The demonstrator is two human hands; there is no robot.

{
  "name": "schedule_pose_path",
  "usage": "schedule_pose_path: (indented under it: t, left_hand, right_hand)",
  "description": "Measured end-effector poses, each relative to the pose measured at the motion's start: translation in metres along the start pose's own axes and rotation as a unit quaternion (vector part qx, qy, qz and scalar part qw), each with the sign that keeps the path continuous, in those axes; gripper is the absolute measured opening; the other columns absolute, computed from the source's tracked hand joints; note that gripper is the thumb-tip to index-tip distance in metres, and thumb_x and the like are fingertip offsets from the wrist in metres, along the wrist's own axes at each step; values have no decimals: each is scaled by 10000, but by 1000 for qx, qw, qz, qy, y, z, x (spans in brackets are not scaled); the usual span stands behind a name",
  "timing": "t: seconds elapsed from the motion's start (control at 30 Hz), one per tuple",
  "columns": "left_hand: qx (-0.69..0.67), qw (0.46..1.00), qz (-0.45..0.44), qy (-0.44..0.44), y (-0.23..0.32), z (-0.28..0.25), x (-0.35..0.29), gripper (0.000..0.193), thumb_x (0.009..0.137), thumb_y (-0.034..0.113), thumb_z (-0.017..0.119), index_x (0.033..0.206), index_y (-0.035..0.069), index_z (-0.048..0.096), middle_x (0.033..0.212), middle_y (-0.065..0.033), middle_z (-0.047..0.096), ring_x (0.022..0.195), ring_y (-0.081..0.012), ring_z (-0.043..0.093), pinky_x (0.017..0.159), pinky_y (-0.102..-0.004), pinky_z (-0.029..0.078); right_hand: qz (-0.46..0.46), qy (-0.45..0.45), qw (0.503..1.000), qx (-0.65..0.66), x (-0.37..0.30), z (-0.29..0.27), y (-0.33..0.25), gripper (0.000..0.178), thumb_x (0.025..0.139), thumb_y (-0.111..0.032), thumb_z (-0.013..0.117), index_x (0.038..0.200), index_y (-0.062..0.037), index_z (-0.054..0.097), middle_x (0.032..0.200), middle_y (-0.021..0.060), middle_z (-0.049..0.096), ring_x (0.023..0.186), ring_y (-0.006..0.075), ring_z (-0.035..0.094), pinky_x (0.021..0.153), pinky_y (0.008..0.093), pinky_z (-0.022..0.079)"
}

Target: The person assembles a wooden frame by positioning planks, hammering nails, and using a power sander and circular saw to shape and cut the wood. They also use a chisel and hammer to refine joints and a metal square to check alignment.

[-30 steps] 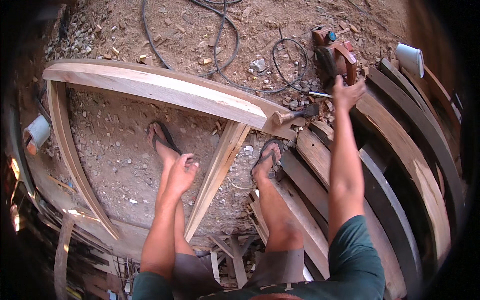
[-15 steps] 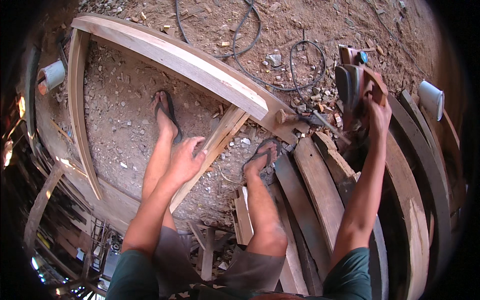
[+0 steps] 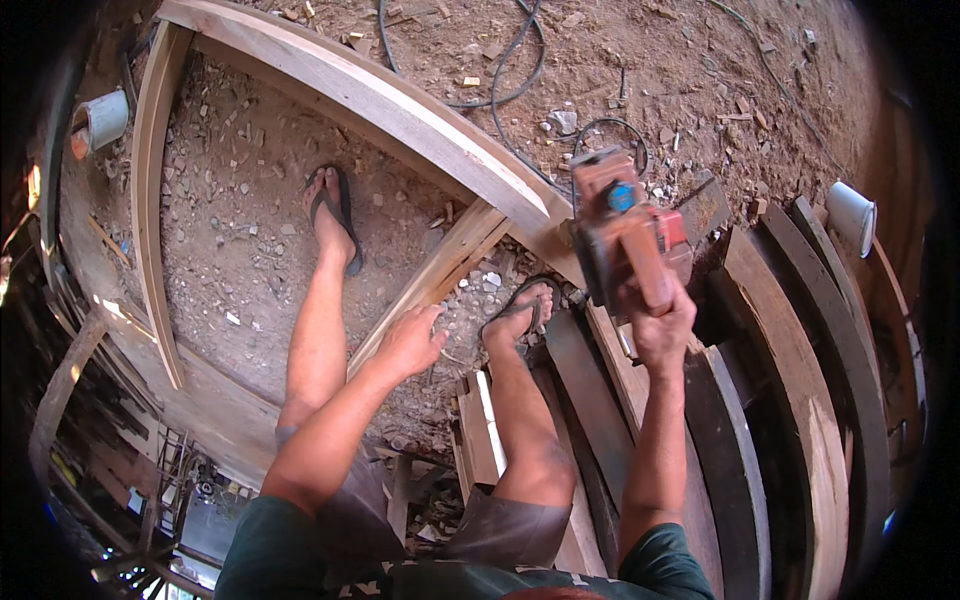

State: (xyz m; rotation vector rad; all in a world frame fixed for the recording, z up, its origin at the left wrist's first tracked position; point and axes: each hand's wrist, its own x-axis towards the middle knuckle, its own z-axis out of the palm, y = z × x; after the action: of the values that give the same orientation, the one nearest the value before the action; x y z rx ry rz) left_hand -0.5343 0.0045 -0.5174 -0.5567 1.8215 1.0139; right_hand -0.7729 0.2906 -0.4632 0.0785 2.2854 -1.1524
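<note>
One power planer (image 3: 640, 245), two hands (image 3: 405, 343) (image 3: 664, 325), two feet (image 3: 332, 235) (image 3: 514, 323), two flip-flops (image 3: 347, 205) (image 3: 523, 305), two white containers (image 3: 108, 118) (image 3: 851, 218), one wooden frame (image 3: 370, 88)

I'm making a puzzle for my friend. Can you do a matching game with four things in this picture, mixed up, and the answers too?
Things:
1. Power tool
2. Left hand
3. Cable
4. Shirt sleeves

Clues:
A. Black and looped
B. Gripped in the right hand
C. Dark green
D. Holding nothing

Right pairs: 1-B, 2-D, 3-A, 4-C
</note>
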Motion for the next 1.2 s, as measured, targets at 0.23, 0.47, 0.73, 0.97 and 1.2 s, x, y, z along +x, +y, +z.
schedule_pose_path:
  t: [0.23,0.47,0.73,0.97,1.2]
  left_hand:
    - [9,1000,10,1,-10,0,0,448,973,251,647,1355,28,581,1304,-259,613,1249,-435,571,1075,-487,457]
    - [16,999,31,20,-11,-11,-5,443,970,246,659,1349,29,584,1304,-243,616,1249,-431,571,1078,-483,454]
    - [28,998,54,17,-9,-12,-7,450,973,249,653,1351,16,576,1296,-279,607,1240,-450,575,1076,-494,456]
    - [13,998,65,20,-4,-21,-8,469,962,250,662,1350,2,571,1270,-283,615,1225,-453,583,1069,-496,460]
    - [9,998,50,21,-15,-12,2,438,939,240,674,1293,-12,618,1227,-276,648,1159,-452,622,1022,-492,491]
  right_hand:
    - [-76,-136,973,-169,-12,48,22,196,787,-51,742,959,-26,652,836,177,665,786,387,687,705,393,537]
    - [-69,-145,978,-129,-2,59,55,180,777,-40,715,846,-20,550,777,218,599,746,440,635,647,446,494]
    - [-88,-147,976,-136,18,72,42,143,792,-25,694,858,-12,568,788,227,631,761,453,644,655,441,505]
    - [-121,-143,975,-120,39,96,12,173,760,-35,705,910,-36,620,817,233,662,813,456,672,683,454,525]
    - [-185,-140,966,-113,68,158,-50,260,716,-80,730,948,-71,611,873,219,689,870,445,688,723,494,536]
